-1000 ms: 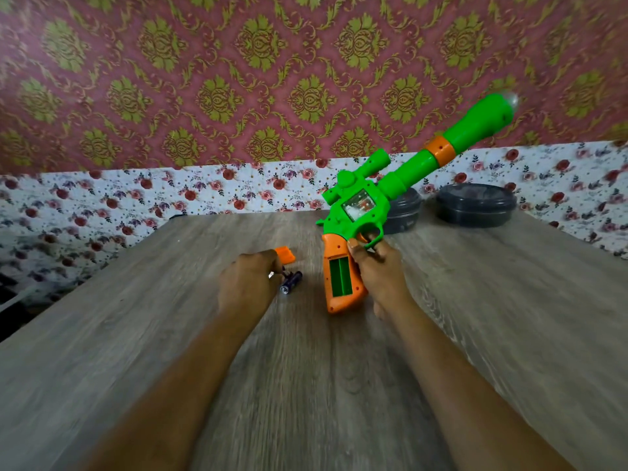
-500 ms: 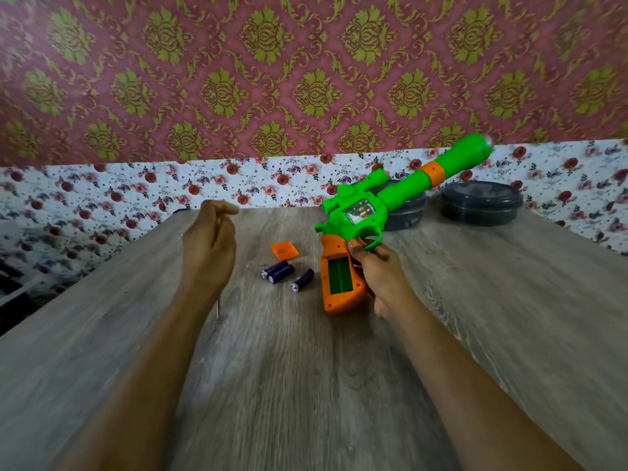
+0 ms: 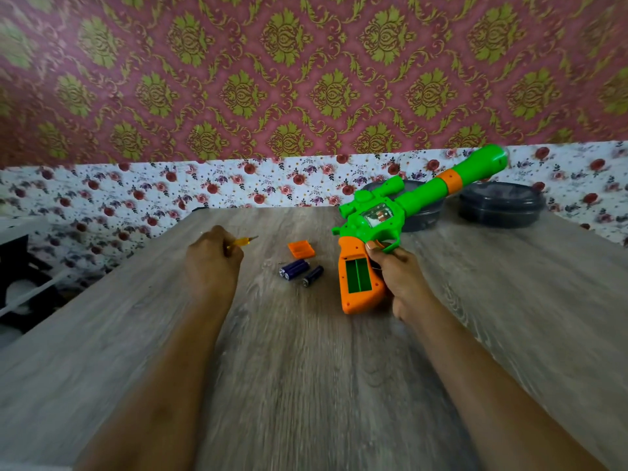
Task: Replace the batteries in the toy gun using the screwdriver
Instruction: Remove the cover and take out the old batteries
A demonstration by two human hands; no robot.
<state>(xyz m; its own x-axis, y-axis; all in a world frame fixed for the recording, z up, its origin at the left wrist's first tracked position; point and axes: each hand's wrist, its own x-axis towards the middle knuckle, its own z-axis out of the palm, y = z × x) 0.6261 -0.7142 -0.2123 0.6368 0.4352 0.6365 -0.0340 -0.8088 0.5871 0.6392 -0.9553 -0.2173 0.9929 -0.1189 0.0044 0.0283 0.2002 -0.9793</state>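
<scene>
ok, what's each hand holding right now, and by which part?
Left hand grips the screwdriver by its yellow handle. Right hand holds the toy gun by the orange grip, thumb near the trigger guard.

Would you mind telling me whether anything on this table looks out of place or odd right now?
Nothing looks damaged or spilled. The toy gun has its battery compartment open and empty, and the orange cover and three batteries lie loose on the table beside it, as expected mid-change.
</scene>
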